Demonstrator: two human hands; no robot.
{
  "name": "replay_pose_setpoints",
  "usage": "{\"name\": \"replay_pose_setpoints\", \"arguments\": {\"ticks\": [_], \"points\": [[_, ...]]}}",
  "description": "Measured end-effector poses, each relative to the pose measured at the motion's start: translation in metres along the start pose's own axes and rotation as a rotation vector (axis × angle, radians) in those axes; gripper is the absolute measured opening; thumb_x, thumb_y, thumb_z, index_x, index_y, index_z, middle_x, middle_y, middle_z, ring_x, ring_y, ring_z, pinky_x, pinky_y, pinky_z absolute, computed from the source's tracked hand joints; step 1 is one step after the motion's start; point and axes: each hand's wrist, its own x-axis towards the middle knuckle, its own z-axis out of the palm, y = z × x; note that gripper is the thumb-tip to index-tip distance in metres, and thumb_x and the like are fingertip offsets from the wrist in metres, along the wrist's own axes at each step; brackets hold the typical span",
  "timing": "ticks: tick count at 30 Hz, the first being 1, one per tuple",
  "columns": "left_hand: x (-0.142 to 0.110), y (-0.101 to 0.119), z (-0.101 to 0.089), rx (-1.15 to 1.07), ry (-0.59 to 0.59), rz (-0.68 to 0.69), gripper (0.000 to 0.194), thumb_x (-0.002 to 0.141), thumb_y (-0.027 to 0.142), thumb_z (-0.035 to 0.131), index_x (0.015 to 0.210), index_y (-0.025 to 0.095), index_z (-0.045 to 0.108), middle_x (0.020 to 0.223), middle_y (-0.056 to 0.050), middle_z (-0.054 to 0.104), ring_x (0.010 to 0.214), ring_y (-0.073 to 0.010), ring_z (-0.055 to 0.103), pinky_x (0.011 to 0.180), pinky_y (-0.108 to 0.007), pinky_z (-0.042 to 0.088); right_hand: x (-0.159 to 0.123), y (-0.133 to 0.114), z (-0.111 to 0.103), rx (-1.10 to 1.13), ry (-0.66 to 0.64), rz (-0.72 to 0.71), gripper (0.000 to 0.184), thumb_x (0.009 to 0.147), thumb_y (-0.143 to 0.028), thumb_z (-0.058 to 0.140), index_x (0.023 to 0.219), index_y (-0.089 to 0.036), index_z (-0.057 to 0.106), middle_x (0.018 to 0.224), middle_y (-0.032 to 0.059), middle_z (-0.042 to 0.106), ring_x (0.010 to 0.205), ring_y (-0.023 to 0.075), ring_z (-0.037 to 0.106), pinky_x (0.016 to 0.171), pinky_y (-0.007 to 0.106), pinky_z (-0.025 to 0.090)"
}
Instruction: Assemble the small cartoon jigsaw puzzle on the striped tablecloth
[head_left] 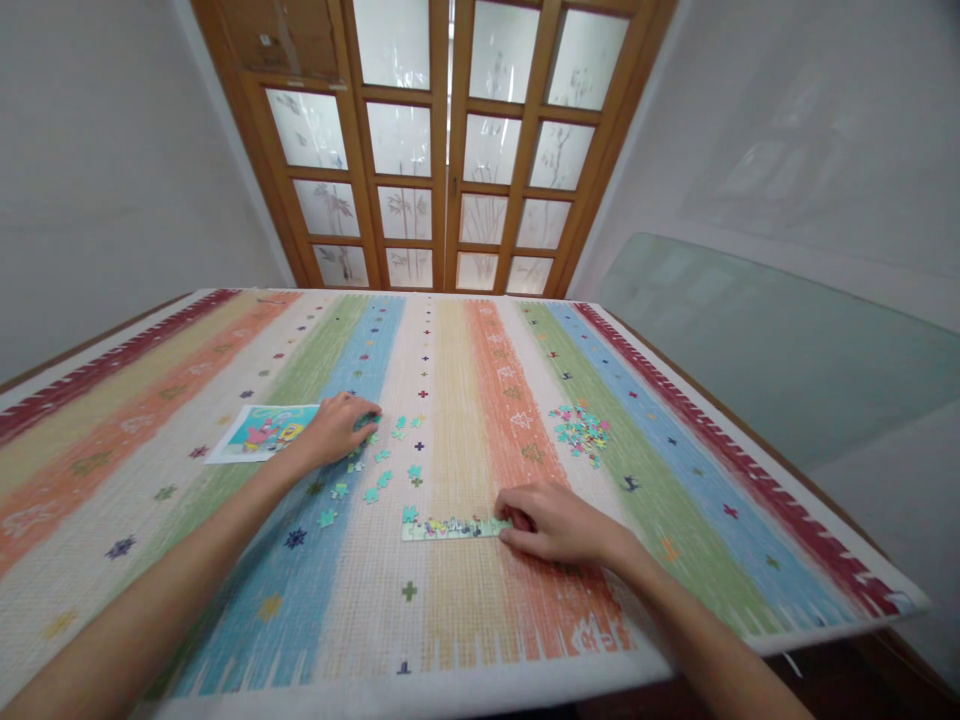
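My left hand reaches over loose teal jigsaw pieces, its thumb and forefinger slightly apart; the pieces under its fingers are partly hidden. Beside that wrist lies a picture card with pink and yellow cartoon figures on teal. Nearer to me, a joined strip of jigsaw puzzle rests flat on the cloth, with a teal piece at its left end. My right hand has its curled fingers and thumb closed around the strip's right end, covering that end.
A heap of mixed jigsaw pieces lies to the right, past my right hand. The striped tablecloth covers the table to its edges. Beyond stand wooden glazed doors, and a pale glass panel leans on the right.
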Motion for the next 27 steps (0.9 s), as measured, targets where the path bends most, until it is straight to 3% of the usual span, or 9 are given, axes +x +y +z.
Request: {"name": "replay_pose_setpoints", "arguments": {"ticks": [12,27], "points": [[0.023,0.004,-0.01,0.009,-0.103,-0.044,0.033,0.075,0.027,0.066,0.107,0.024,0.074,0.093,-0.005,0.076,0.094,-0.0285,0.068,0.086,-0.038,0.049,0.0,-0.001,-0.002,-0.003,0.005,-0.001,0.013,0.086,-0.021,0.066,0.098,-0.019,0.068,0.08,0.0021,0.07,0.072,0.0157,0.058,0.064,0.027,0.034],[0.025,0.007,-0.013,0.044,-0.132,-0.04,0.02,0.075,0.028,0.064,0.087,0.023,0.079,0.084,-0.007,0.074,0.092,-0.0299,0.068,0.087,-0.037,0.05,0.0,-0.004,-0.004,-0.019,-0.004,-0.001,0.013,0.087,-0.021,0.065,0.099,-0.019,0.069,0.082,0.0024,0.071,0.072,0.0157,0.059,0.064,0.027,0.035]]}}
